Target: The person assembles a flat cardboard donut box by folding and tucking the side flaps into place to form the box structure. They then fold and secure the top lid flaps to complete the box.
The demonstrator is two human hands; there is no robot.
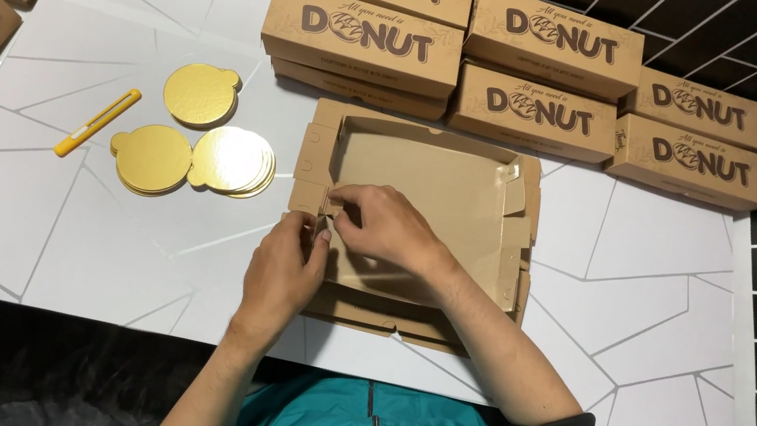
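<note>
While both hands press together at its near-left corner, a half-folded brown cardboard box (423, 190) lies open at the middle of the white table (89, 248). The left hand (283, 274) pinches the corner flap, and the right hand (386, 229) grips the same wall from inside. Gold round boards (198, 139) lie to the left.

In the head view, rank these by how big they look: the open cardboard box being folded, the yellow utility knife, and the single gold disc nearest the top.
1. The open cardboard box, largest by far.
2. The single gold disc.
3. The yellow utility knife: about as long as the disc is wide, but much thinner, so smallest in area.
</note>
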